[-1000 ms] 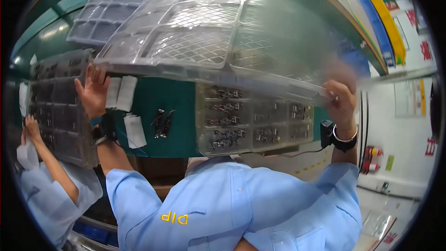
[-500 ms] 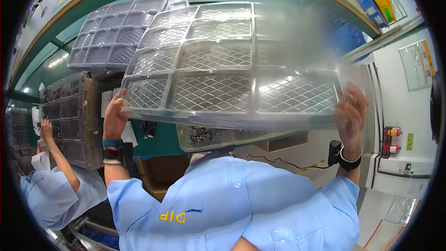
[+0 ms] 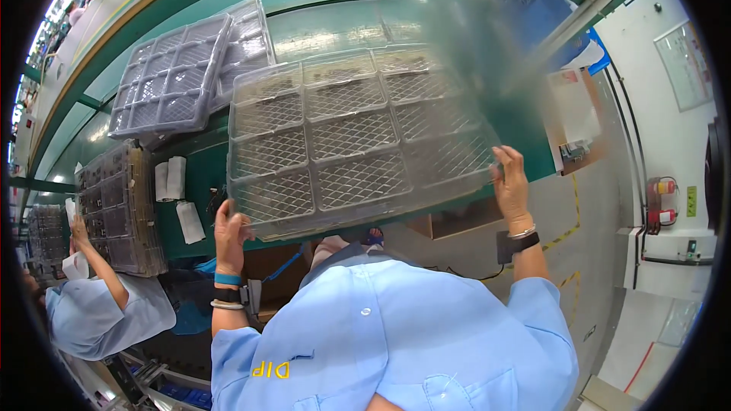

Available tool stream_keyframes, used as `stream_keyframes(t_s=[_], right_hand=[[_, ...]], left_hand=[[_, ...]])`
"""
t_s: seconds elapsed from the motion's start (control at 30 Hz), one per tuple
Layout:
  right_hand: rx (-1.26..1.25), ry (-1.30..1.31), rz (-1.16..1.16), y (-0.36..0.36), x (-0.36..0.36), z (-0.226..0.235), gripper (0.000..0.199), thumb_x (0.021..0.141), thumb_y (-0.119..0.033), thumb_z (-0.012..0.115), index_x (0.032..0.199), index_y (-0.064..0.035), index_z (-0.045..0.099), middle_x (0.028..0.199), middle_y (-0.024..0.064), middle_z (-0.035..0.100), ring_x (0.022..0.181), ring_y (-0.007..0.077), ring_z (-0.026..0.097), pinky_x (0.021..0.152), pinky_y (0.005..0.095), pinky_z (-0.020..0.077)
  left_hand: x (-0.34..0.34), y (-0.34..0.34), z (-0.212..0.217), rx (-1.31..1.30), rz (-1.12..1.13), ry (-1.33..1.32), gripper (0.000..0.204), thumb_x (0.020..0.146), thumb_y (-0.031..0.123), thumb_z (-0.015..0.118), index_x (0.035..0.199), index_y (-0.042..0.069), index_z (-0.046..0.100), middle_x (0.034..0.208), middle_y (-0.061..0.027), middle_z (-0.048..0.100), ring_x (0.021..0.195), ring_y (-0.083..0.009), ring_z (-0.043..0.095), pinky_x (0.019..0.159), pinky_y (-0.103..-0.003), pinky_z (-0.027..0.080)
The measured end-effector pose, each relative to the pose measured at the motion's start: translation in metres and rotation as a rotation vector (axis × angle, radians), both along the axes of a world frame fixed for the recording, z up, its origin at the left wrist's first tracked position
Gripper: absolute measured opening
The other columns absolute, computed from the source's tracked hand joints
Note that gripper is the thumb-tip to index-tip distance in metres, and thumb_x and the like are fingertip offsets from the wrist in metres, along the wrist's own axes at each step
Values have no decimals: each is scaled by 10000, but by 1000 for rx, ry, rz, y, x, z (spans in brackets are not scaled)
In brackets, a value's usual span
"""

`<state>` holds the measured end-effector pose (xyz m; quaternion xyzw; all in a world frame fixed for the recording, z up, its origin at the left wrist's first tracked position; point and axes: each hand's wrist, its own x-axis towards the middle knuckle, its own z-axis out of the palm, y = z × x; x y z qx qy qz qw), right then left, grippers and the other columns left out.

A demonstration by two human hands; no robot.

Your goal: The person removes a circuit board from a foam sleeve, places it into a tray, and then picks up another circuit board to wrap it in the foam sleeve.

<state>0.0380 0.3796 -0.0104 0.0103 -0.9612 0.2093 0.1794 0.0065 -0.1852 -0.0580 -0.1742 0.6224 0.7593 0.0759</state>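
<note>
A clear plastic compartment tray point(image 3: 354, 135) with a diamond-ribbed base lies low over the green bench in front of me. At its near left corner my left hand point(image 3: 231, 232) is closed, thumb and fingers on the rim. My right hand point(image 3: 512, 186) grips the right edge, fingers bent over the corner. Small dark parts show faintly through the far compartments. Whether another tray sits directly beneath, I cannot tell for certain. White paper rolls point(image 3: 190, 222) lie on the bench left of the tray.
Empty-looking ribbed trays point(image 3: 171, 76) are piled at the back left. Beside them stands a tall stack of filled trays point(image 3: 122, 209), where a co-worker's hand point(image 3: 81, 234) holds white paper. An open carton point(image 3: 579, 125) is at the right. A blur covers the upper right.
Both hands have lowered the tray from a raised position toward the bench, and it now looks smaller and farther off. The lower tray of parts seen before is now covered.
</note>
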Motion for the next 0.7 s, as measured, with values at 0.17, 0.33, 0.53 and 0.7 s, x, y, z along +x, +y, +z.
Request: stream_keyframes(t_s=[0.17, 0.33, 0.53, 0.7], right_hand=[[133, -197, 34, 16, 16, -41, 565, 799, 8, 615, 1334, -113, 480, 1308, 142, 471, 1214, 336, 467, 986, 420, 417], [27, -291, 64, 23, 17, -63, 496, 812, -31, 555, 1295, -136, 520, 1310, 155, 465, 1196, 345, 479, 955, 425, 439], [-194, -344, -20, 26, 23, -71, 404, 861, -100, 520, 1262, -124, 559, 1318, 158, 472, 1232, 330, 460, 1006, 391, 418], [-174, -326, -114, 10, 29, -73, 341, 887, -132, 519, 1220, -123, 592, 1301, 158, 485, 1230, 324, 463, 985, 392, 434]], left_hand=[[23, 1, -51, -436, -21, -37, 433, 906, 149, 561, 1310, 26, 466, 895, -65, 563, 691, -136, 548, 615, -271, 482], [27, 3, -75, -1135, -175, 230, 438, 912, 163, 532, 1303, -23, 467, 1061, -152, 538, 929, -283, 545, 838, -360, 473], [32, 2, -86, -934, -151, 120, 475, 919, 163, 508, 1344, -33, 426, 1250, -215, 505, 1161, -356, 500, 991, -398, 415], [31, 5, -87, -936, -162, 110, 517, 922, 166, 505, 1379, -39, 376, 1331, -245, 462, 1226, -376, 465, 1028, -401, 388]])
